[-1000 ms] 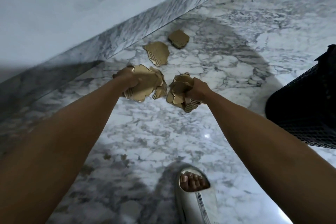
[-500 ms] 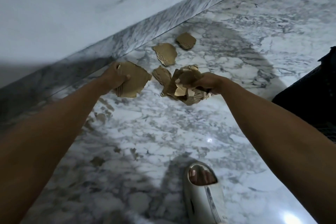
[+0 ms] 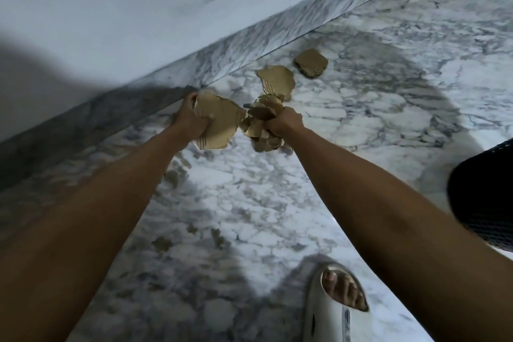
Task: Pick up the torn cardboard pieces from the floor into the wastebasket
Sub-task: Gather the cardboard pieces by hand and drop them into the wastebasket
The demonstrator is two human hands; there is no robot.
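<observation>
My left hand [image 3: 191, 119] grips one large torn cardboard piece [image 3: 222, 125], thumb laid across its face and fingers curled behind its far edge, so the sheet hangs off my palm with its ragged, corrugated lower edge showing. My right hand [image 3: 283, 122] is closed in a fist round a bunch of smaller scraps [image 3: 261, 130]; crumpled ends stick out above my knuckles and more dangle below them. The two hands are close together, the big piece's right edge almost meeting the bunch, though I cannot tell if they touch.

Just beyond my right hand a flat torn piece [image 3: 277, 80] lies on the marble floor [image 3: 374, 119], its near edge hidden behind the scraps I hold. A little farther on, a smaller squarish piece [image 3: 311, 62] lies apart from it, near the marble skirting [image 3: 249, 36] at the foot of the pale wall [image 3: 138, 8].

At the right edge of the view, well apart from the pieces, the dark mesh wastebasket [image 3: 485, 197] shows only partly. Near the bottom, my foot in a light open-toed slipper [image 3: 333, 314] stands on the floor between my forearms.
</observation>
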